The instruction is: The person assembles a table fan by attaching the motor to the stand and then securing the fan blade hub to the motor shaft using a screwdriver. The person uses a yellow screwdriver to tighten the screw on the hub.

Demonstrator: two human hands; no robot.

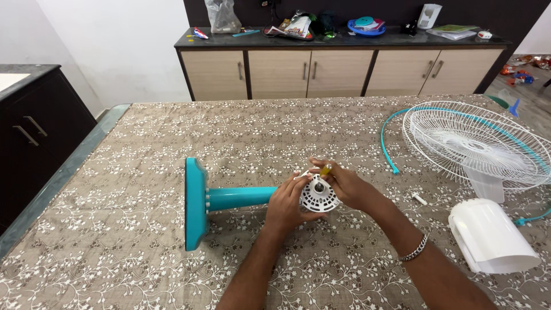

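On the patterned tablecloth (143,252), seen from the head camera, the left hand (287,204) is gripping the white motor housing (319,198) from its near side. The right hand (344,185) is pinching a small yellow-handled tool (325,169) just above that housing. The teal fan stand (229,198) is lying flat, its long axis running leftward from both hands to its base, while the white fan grille (476,143) is sitting well apart to the right.

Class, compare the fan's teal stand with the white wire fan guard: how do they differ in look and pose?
The teal stand is solid and lies on its side, both hands at its motor end; the white wire fan guard is open mesh, lying flat and untouched. Both rest on the patterned tablecloth.
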